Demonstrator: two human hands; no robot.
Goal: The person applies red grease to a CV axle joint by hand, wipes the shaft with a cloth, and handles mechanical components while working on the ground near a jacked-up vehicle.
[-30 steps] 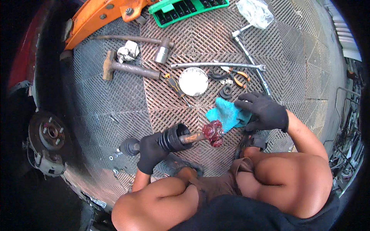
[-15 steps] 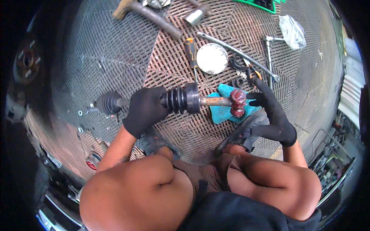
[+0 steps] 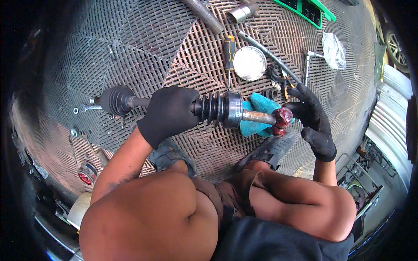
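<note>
Gripping the drive shaft [image 3: 252, 116] mid-length, left grip [image 3: 167, 114] closed around it. Lying crosswise over the floor mat [image 3: 130, 39], greasy joint end [image 3: 282, 121] pointing right. Touching that end, right grip [image 3: 314, 122] half-open, fingers curled, nearer to it.

Two gloved hands [image 3: 170, 114], one axle shaft [image 3: 217, 108], one screwdriver [image 3: 229, 50]

Both hands wear black gloves: the left hand [image 3: 169, 114] and the right hand [image 3: 314, 119]. The long metal drive shaft [image 3: 217, 109] has black ribbed rubber boots, a silver steel band and a rusty brown bare end smeared dark red [image 3: 282, 118]. Under it lies a teal cloth [image 3: 261, 104]. The plastic floor mat [image 3: 143, 39] shows a grey and brown diamond lattice pattern. The screwdriver [image 3: 229, 45] handle is black and orange; the round tin lid [image 3: 249, 63] is silvery white.
</note>
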